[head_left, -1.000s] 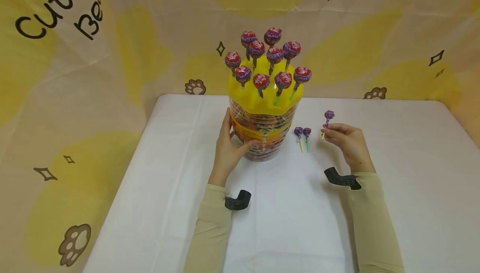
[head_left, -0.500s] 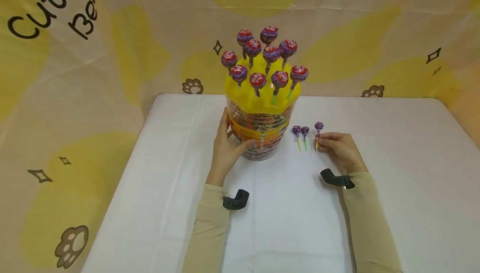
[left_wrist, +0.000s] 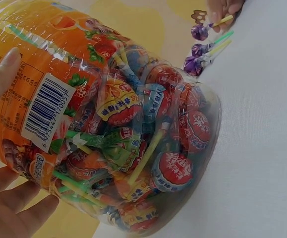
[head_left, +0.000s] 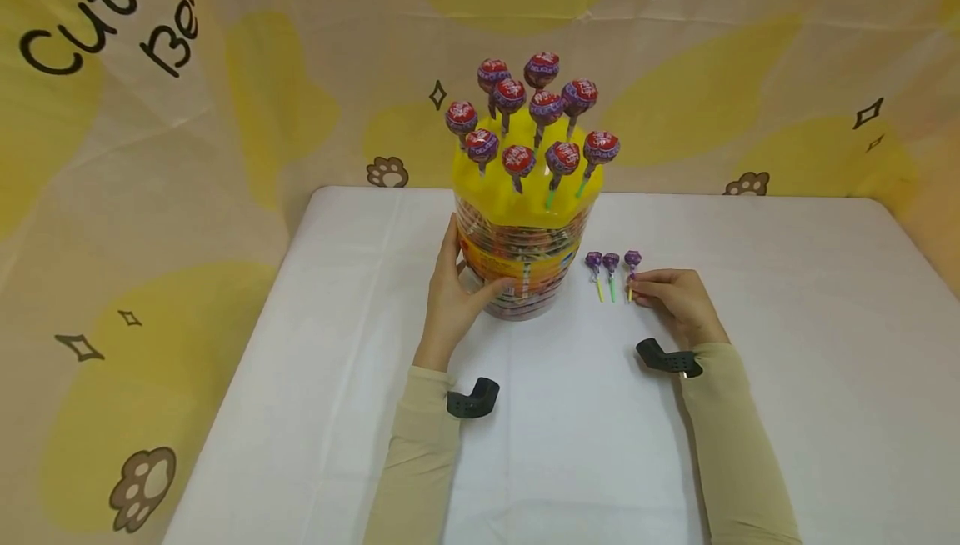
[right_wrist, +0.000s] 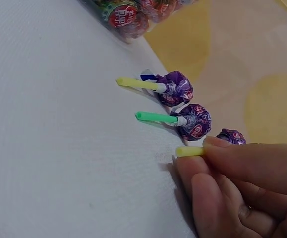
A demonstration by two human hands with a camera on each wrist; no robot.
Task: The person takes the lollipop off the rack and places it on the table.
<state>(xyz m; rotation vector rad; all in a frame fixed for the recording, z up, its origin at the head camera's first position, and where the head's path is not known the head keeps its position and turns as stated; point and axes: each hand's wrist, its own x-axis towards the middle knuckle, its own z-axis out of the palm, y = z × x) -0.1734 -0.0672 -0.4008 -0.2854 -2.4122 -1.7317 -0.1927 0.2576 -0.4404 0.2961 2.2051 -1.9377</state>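
My left hand (head_left: 452, 303) grips the side of a big clear jar (head_left: 517, 278) full of wrapped lollipops, thumb in front across its orange label. On top, a yellow lid (head_left: 498, 195) bears several upright red-and-purple lollipops (head_left: 563, 158). Between thumb and fingers, my right hand (head_left: 678, 299) pinches the yellow stick of a purple lollipop (head_left: 633, 258) low over the table. In the right wrist view its wrapped head is partly behind the thumb. Just left of it lie two more purple lollipops, one with a green stick (right_wrist: 155, 117), the other with a yellow stick (right_wrist: 138, 83).
A white-covered table (head_left: 570, 445) bears everything. Behind and to the left hangs a beige and yellow printed cloth (head_left: 675, 95). A black wrist device (head_left: 472, 399) sits on the left sleeve, another black device (head_left: 667, 357) on the right.
My right hand has come left and down with the purple lollipop, bringing it beside the two lying ones. The left hand keeps its grip on the jar.
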